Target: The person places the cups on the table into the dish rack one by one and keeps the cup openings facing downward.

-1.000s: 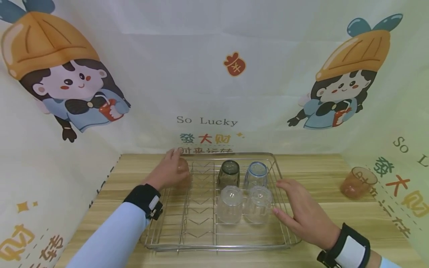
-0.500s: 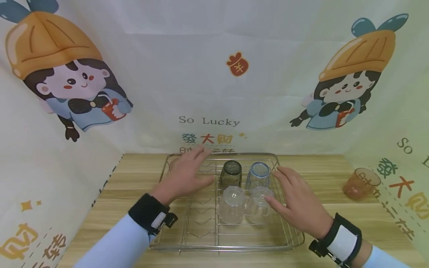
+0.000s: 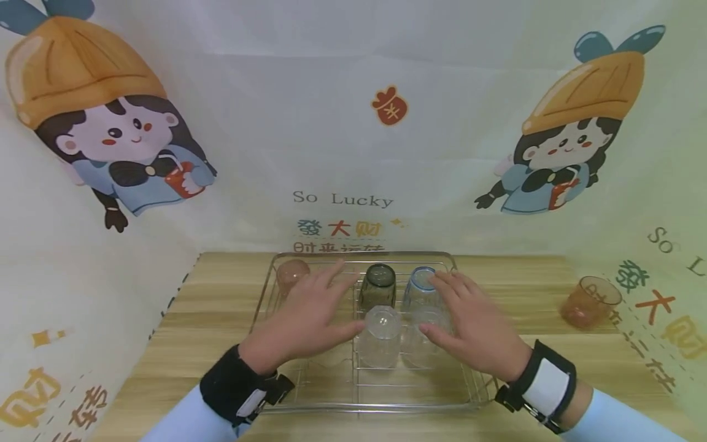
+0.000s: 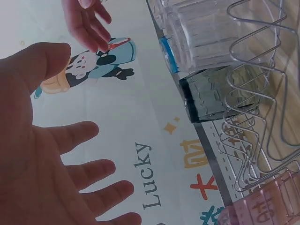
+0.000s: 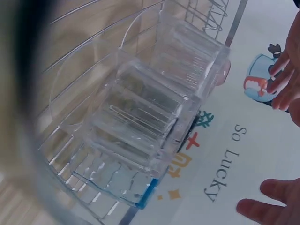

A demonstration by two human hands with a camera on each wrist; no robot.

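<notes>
My left hand point(image 3: 301, 325) hovers over the left half of a wire drying rack point(image 3: 359, 407), fingers spread and holding nothing. Behind its fingers, a pinkish glass point(image 3: 293, 273) stands upside down in the back left corner. My right hand point(image 3: 477, 325) is held with extended fingers above the rack's right side, beside the blue-rimmed glass point(image 3: 422, 279) and partly covering a clear glass point(image 3: 421, 356). Whether it touches either is unclear. A dark grey glass point(image 3: 379, 285) and another clear glass point(image 3: 381, 337) stand inverted between the hands. In the left wrist view, the left palm point(image 4: 42, 178) is bare.
An amber glass point(image 3: 590, 302) stands upright on the wooden table point(image 3: 530, 273), right of the rack. A pale printed cloth point(image 3: 442, 123) with cartoon figures rises behind and on both sides.
My left hand has let go of the pinkish glass in the rack's back left corner and moved right and nearer. My right hand has shifted left over the right-side glasses.
</notes>
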